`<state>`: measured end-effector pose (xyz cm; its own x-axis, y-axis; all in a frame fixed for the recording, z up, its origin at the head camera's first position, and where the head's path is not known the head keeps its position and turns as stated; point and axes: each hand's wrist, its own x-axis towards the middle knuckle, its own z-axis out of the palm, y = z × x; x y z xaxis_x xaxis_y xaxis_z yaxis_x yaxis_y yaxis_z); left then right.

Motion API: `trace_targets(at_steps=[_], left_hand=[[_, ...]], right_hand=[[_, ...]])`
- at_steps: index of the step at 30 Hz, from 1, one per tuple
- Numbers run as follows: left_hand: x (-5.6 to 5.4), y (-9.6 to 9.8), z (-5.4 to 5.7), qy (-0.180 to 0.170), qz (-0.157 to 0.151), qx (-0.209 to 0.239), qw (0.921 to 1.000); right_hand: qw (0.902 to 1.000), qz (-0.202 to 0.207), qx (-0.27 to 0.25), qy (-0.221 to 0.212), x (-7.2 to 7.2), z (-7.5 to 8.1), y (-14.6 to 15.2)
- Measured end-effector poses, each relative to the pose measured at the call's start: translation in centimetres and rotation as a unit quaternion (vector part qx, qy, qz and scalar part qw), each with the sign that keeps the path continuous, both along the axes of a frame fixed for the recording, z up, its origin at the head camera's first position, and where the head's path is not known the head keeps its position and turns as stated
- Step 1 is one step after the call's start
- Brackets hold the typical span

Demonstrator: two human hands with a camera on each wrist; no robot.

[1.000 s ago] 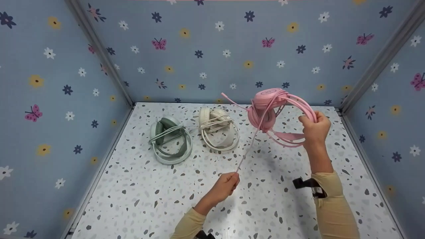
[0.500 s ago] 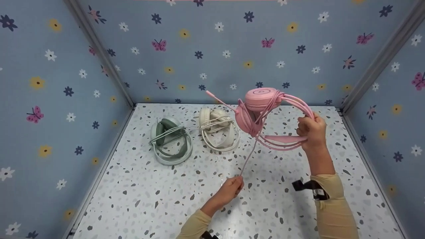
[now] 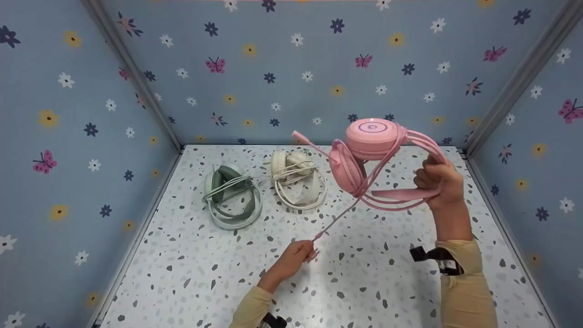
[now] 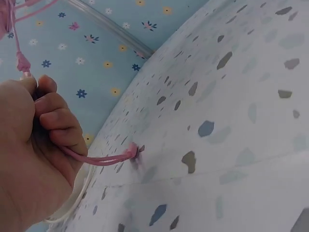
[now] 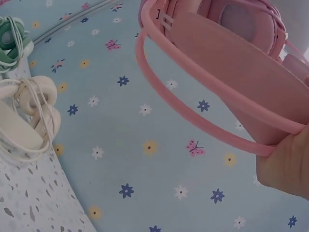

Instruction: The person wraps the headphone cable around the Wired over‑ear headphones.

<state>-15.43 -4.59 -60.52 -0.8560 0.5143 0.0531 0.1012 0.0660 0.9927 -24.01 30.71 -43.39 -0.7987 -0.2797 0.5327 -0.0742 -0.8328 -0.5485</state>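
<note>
A pink headset (image 3: 372, 139) with a boom microphone hangs above the table's right half. My right hand (image 3: 444, 182) grips it by the headband, whose double bands (image 5: 207, 128) cross the right wrist view. Cable loops wrap around the ear cups. From them one pink cable (image 3: 339, 216) stretches down to my left hand (image 3: 291, 260), which holds it in curled fingers near its end. In the left wrist view a pink lump on the cable (image 4: 22, 63) sits just above my thumb, and a short looped tail (image 4: 104, 160) comes out below my fingers.
A white headset (image 3: 298, 180) and a green headset (image 3: 233, 196), each wound with its own cable, lie at the back left of the speckled white table (image 3: 205, 278). Blue flowered walls (image 3: 291, 68) enclose the back and sides.
The pink headset has come nearer and turned, showing more of its upper ear cup. My left hand has slid along the cable to near its end and drawn it leftward, away from the headset.
</note>
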Motion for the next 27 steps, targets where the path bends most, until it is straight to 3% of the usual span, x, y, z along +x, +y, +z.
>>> trace_targets(at_steps=[3, 7, 10, 13, 17, 20, 22, 24, 25, 27], left_hand=[[-1.0, -0.7, 0.3, 0.026, 0.018, -0.048, 0.9983], [-3.2, -2.0, -0.7, 0.048, 0.054, -0.103, 0.9921], [-4.2, -2.9, -0.2, 0.059, 0.083, -0.137, 0.9853], [-5.0, -3.4, 0.2, 0.062, 0.103, -0.194, 0.9737], [-6.3, -3.6, 1.1, 0.063, 0.077, -0.257, 0.9614], [-7.3, -3.8, 2.4, 0.074, 0.037, -0.273, 0.9585], [-8.1, -4.0, 3.3, 0.093, 0.021, -0.29, 0.9521], [-8.7, -4.2, 4.4, 0.124, 0.024, -0.321, 0.9385], [-9.0, -4.3, 4.9, 0.146, 0.035, -0.344, 0.9268], [-9.4, -4.5, 6.0, 0.201, 0.068, -0.392, 0.8951]], right_hand=[[0.9972, 0.062, -0.018, 0.037, -0.1, 0.2, 0.3], [0.9865, 0.136, -0.024, 0.087, -0.6, 0.3, 0.4], [0.9775, 0.166, -0.002, 0.131, -0.9, 0.6, 0.4], [0.9689, 0.182, 0.03, 0.165, -1.0, 1.1, 0.4], [0.9613, 0.194, 0.077, 0.18, -0.9, 1.7, 0.3], [0.9559, 0.168, 0.136, 0.198, -0.8, 2.0, 0.3], [0.9472, 0.147, 0.182, 0.219, -0.8, 2.3, 0.3], [0.9307, 0.12, 0.239, 0.249, -0.9, 2.5, 0.3], [0.9198, 0.113, 0.269, 0.262, -0.9, 2.6, 0.2], [0.8947, 0.105, 0.326, 0.287, -0.8, 2.9, -0.1]])
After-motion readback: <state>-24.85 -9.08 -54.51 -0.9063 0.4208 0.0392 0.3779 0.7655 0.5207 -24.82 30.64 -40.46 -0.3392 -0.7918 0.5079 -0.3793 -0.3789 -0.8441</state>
